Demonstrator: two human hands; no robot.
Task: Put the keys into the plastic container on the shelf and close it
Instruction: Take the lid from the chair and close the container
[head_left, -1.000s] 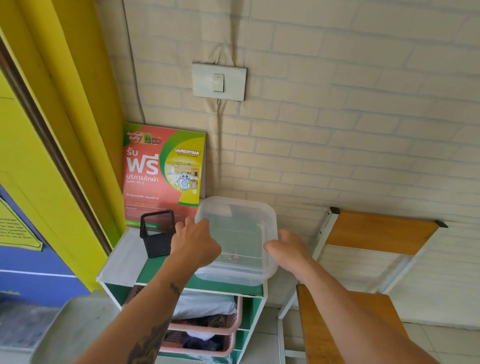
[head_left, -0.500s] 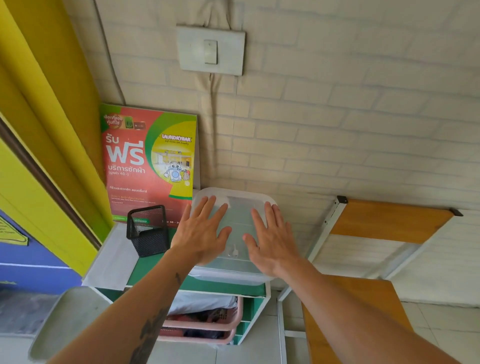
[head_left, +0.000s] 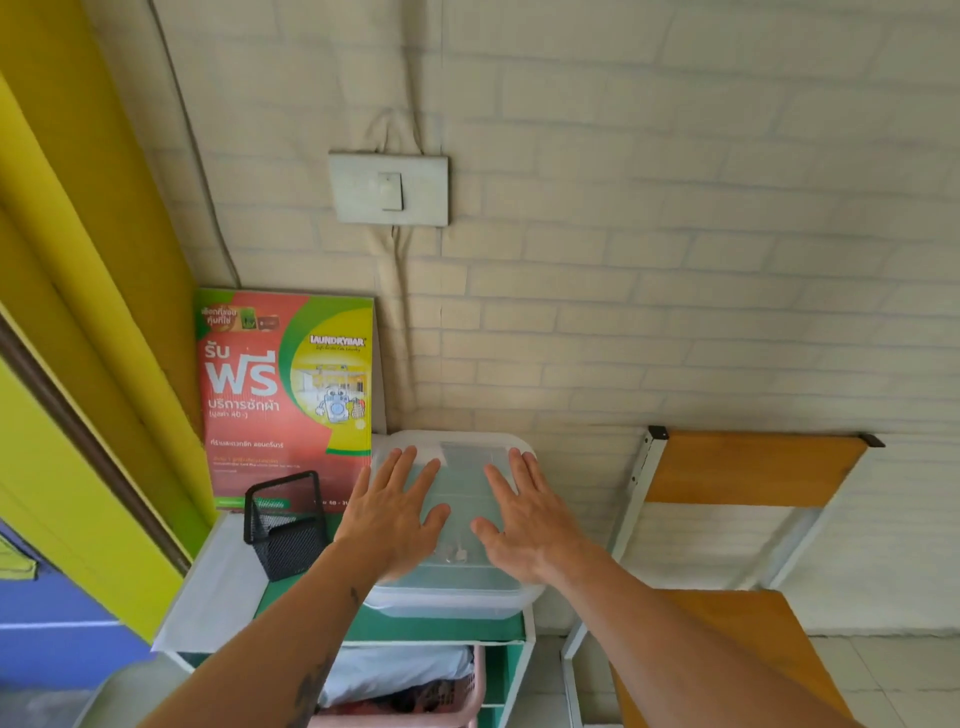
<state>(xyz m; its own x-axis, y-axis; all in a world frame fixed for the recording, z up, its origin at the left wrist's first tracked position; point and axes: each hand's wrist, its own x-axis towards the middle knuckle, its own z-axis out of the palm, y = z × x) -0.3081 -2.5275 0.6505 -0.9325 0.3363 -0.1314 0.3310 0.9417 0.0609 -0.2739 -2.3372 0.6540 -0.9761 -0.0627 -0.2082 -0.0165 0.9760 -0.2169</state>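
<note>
A clear plastic container (head_left: 457, 597) with its lid on sits on top of the green shelf (head_left: 395, 629), against the brick wall. Through the lid I make out small metal keys (head_left: 453, 554) near the front of the box. My left hand (head_left: 389, 514) lies flat on the left half of the lid with fingers spread. My right hand (head_left: 524, 514) lies flat on the right half, fingers spread too. Neither hand grips anything.
A black mesh pen holder (head_left: 283, 525) stands left of the container, with a red and green laundry poster (head_left: 285, 395) behind it. A wooden chair (head_left: 727, 545) stands to the right. A pink basket (head_left: 415, 696) with cloth sits in the shelf below. A light switch (head_left: 389, 189) is on the wall.
A second ago my hands held the container's sides; then they moved on top of the lid. Since half a second ago they have spread slightly further apart on it.
</note>
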